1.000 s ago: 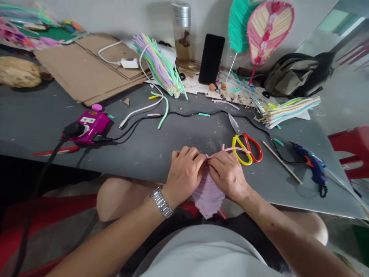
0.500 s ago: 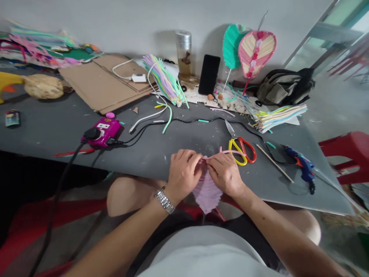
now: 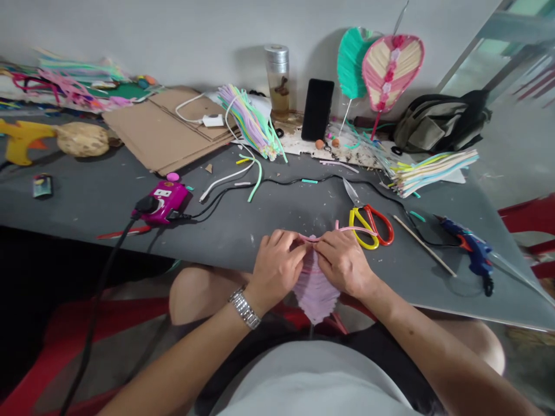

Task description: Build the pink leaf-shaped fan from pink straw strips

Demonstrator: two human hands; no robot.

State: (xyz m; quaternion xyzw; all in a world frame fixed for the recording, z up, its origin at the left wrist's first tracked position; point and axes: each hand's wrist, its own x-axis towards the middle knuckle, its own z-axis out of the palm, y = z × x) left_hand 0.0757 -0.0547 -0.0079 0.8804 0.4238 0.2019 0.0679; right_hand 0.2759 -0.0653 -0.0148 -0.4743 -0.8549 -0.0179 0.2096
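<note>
Between both hands, at the table's front edge, is a leaf-shaped lilac and pink fan (image 3: 318,294) of fuzzy strips, its pointed end hanging down over my lap. A pink pipe cleaner (image 3: 355,229) runs across the top of it and sticks out past the right hand. My left hand (image 3: 277,263), with a metal watch at the wrist, pinches the strip and the fan's upper left edge. My right hand (image 3: 344,260) has its fingers closed on the upper right of the same edge. The fingers hide most of the top edge. Scissors (image 3: 370,222) with yellow and red handles lie beside the right hand.
A blue glue gun (image 3: 470,248) and a thin stick (image 3: 425,245) lie to the right. A magenta power socket (image 3: 165,200) with cords sits left. Behind are cardboard (image 3: 160,133), pipe cleaner bundles (image 3: 249,118), a bottle (image 3: 277,81), a phone (image 3: 318,110) and finished fans (image 3: 392,72).
The view has turned slightly left, so the table's things sit further right. Both hands keep their hold; the fingers have shifted a little along the pink strip, baring more of the fan's top.
</note>
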